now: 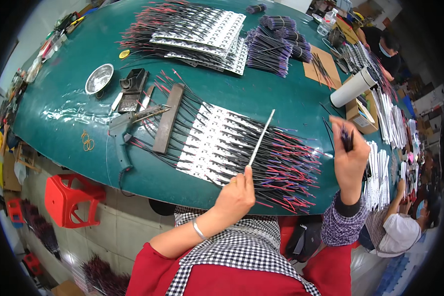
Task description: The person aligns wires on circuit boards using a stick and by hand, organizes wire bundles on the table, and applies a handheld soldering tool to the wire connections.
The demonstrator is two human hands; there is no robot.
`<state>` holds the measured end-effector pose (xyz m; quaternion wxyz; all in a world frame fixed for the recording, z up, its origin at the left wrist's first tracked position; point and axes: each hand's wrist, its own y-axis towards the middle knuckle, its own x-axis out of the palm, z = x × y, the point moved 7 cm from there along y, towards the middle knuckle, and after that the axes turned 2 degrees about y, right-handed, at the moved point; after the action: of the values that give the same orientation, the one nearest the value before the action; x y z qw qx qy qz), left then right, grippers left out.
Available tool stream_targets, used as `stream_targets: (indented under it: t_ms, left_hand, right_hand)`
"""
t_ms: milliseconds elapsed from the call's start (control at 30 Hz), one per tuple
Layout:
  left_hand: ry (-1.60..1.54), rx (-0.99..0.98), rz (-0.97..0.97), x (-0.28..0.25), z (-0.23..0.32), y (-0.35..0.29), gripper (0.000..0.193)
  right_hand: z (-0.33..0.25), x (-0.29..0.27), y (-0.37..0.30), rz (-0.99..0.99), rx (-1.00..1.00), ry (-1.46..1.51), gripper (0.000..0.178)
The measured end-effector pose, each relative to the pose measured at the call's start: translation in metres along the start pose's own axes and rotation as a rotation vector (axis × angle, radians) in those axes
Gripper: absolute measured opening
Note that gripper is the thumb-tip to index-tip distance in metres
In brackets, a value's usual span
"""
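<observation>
My left hand [235, 194] is closed round the lower end of a slim whitish stick [262, 137], which slants up across the wires. Under it lies a white circuit board panel [204, 140] with rows of black wires, tipped red and purple, fanning out to the right [291, 165]. My right hand [351, 160] is raised at the panel's right, its fingers closed on a small bunch of dark wires [347, 138]. A heavy grey-brown bar [168, 118] rests across the wires on the panel's left side. Beside that bar lies a teal soldering gun [119, 140].
Stacked wired panels [207, 34] and purple-black wire bundles [271, 47] occupy the far side. A metal bowl [99, 79] and black soldering stand [133, 89] are at left. A white flask [352, 87] stands by a cardboard box [362, 116]. Co-workers [399, 232] sit at right.
</observation>
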<state>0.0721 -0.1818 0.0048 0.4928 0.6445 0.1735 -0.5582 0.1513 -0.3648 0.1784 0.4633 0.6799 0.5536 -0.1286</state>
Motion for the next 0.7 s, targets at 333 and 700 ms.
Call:
stream_targets:
  t_ms: [333, 700]
  left_hand:
    - [-0.182, 0.123, -0.071, 0.02, 0.025, 0.001, 0.028]
    - [-0.603, -0.104, -0.214, -0.04, -0.042, -0.024, 0.062]
  right_hand:
    - [-0.001, 0.263, 0.045, -0.233, -0.152, -0.481, 0.012]
    - [0.047, 0.259, 0.034, -0.201, 0.011, -0.297, 0.015]
